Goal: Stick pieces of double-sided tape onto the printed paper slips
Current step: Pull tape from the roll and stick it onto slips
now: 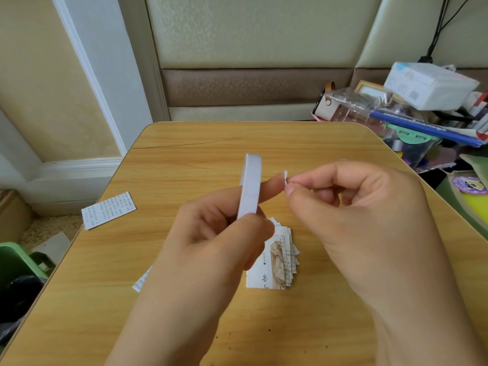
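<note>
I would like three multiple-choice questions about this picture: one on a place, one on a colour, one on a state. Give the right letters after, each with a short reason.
1. Where does the fanned stack of printed slips lie?
A. on the wooden table, below the hands
B. on the floor
C. on the green chair

2. What colour is the tape roll?
A. blue
B. white
C. black

3. What is the right hand doing?
A. lying flat on the table
B. pinching a small tape piece
C. holding scissors

Answers: 1 A, the stack rests on the tabletop. 2 B, the roll held by the left hand is white. 3 B, thumb and finger meet on the piece.
</note>
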